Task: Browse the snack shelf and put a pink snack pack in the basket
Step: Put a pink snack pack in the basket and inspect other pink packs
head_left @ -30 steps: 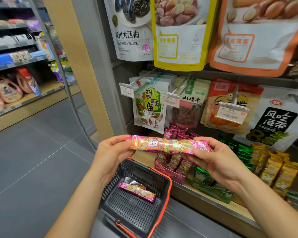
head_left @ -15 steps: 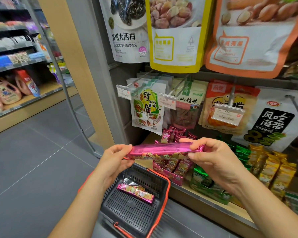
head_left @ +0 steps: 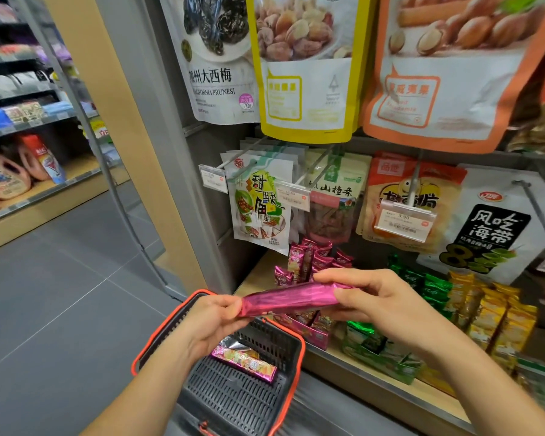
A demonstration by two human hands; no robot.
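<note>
The snack shelf holds boxed pink, green and yellow packs below hanging bags. The red-rimmed basket sits beneath the hands, with one pink pack lying inside. The left hand and right hand each pinch one end of a long pink foil snack pack, held level above the basket. It looks light, crinkly and slippery, probably brittle inside, so it is best held by the crimped ends.

The shelf bears pink packs, green packs and yellow packs.
</note>
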